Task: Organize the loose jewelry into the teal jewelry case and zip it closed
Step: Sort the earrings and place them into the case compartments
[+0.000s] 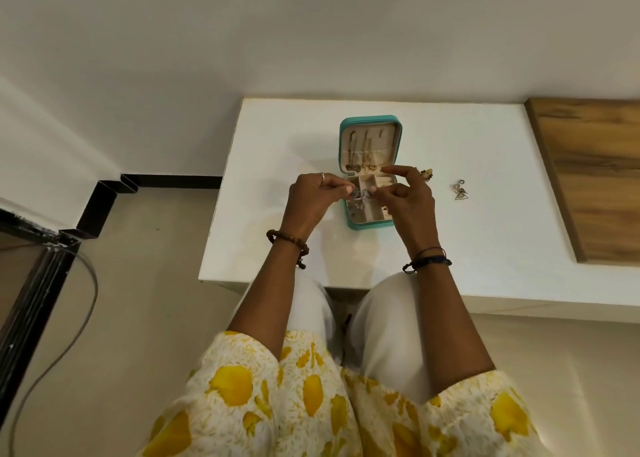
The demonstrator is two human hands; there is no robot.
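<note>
Head view, looking down at a white table (485,179) with the teal case (370,124) lying open. Holding one small silver piece (465,193)... no, holding the shiny piece (465,193) is wrong: those bits out on the table to the right are loose and waiting, well apart from both hands. Pinching a different small silver piece (360,193) between the two hands, right over the near half of the case. Gripping it from the left with the left hand (311,200), thumb and first finger curled tight on it. Gripping it from the right with the right hand (407,200), thumb and a finger closed on it, pointer finger sticking up and straight. Lying sideways, left to right, from one set of fingertips to the other. Hanging just above the little beige boxes in the bottom tray, with more silver sitting under it in the left box. Showing gold chains (360,155) already hanging in the lid. Hiding partly behind the right hand, a yellow-gold piece (426,173) just beside the case.

Probably only needing a short drop straight down, with both hands equally near. Too small to tell what kind of piece it is, or whether a clasp is being worked.
</note>
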